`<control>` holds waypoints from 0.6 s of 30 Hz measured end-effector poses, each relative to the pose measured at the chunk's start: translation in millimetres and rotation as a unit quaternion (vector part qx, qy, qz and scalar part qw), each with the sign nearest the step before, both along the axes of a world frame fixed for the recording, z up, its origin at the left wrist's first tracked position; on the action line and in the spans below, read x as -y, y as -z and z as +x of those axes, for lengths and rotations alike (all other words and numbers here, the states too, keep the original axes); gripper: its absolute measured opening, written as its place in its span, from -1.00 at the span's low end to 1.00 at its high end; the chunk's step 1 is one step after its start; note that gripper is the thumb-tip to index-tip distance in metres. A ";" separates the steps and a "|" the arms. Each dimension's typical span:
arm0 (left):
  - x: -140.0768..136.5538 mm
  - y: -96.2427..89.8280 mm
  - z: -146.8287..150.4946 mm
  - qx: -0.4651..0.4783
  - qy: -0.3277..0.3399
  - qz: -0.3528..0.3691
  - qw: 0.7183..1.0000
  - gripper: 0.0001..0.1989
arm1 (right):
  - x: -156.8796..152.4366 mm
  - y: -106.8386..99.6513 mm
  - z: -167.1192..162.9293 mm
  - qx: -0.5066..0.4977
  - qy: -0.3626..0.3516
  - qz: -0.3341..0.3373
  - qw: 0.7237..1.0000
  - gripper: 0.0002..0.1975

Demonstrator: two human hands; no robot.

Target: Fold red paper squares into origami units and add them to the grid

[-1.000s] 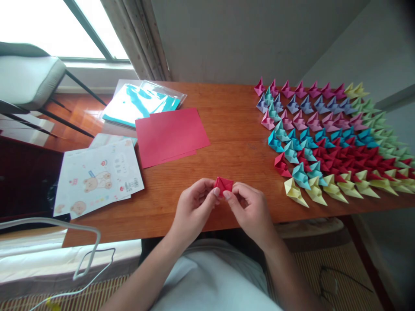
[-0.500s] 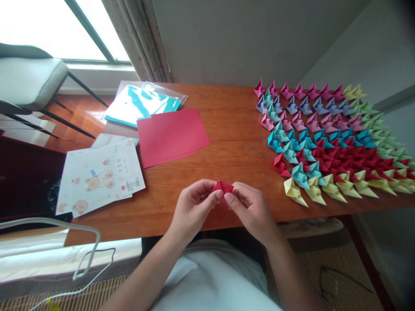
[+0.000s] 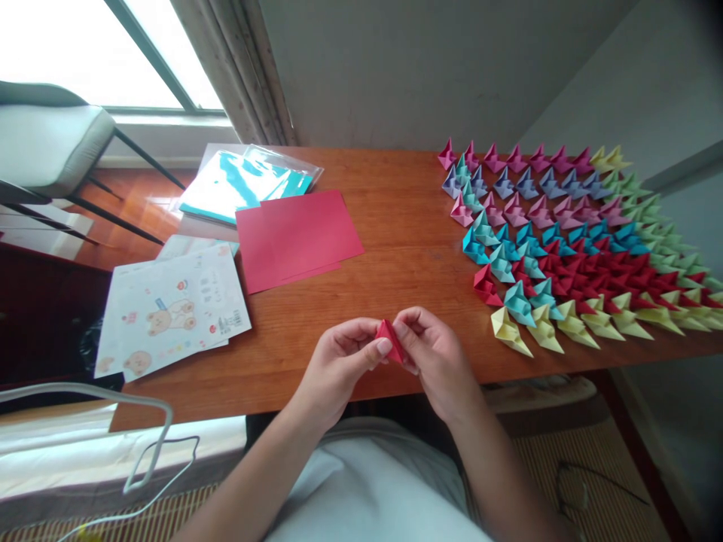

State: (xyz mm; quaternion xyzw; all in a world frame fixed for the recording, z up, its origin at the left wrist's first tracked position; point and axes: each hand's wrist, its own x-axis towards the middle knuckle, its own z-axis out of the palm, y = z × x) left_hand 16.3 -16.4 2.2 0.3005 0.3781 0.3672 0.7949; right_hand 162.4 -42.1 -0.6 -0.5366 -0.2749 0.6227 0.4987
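A small red folded paper (image 3: 389,339) is pinched between my two hands, just above the table's near edge. My left hand (image 3: 344,360) grips its left side with the thumb across the front. My right hand (image 3: 428,354) holds the right side, thumb near the top edge. The fingers hide part of the paper, so its full shape cannot be made out. Beyond my left hand lie red paper sheets (image 3: 299,239), flat and overlapping. To the right of my hands stand rows of folded paper boats (image 3: 511,331) in yellow, red, blue, purple, pink and green.
A clear-wrapped pack of blue paper (image 3: 242,184) lies at the table's back left. White sheets with bear drawings (image 3: 175,309) overhang the left edge. Past that edge are a chair (image 3: 56,143) and a white bent tube (image 3: 163,410). The wooden table (image 3: 407,248) reaches the wall.
My right thumb and fingers have shifted up along the red folded paper. The paper now appears narrower and more upright. The whole view has slid slightly.
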 end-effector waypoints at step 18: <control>3.6 2.5 8.0 0.011 -0.056 0.034 0.998 -0.91 | 13.6 -15.3 -3.6 0.420 -0.024 0.280 0.863 -0.72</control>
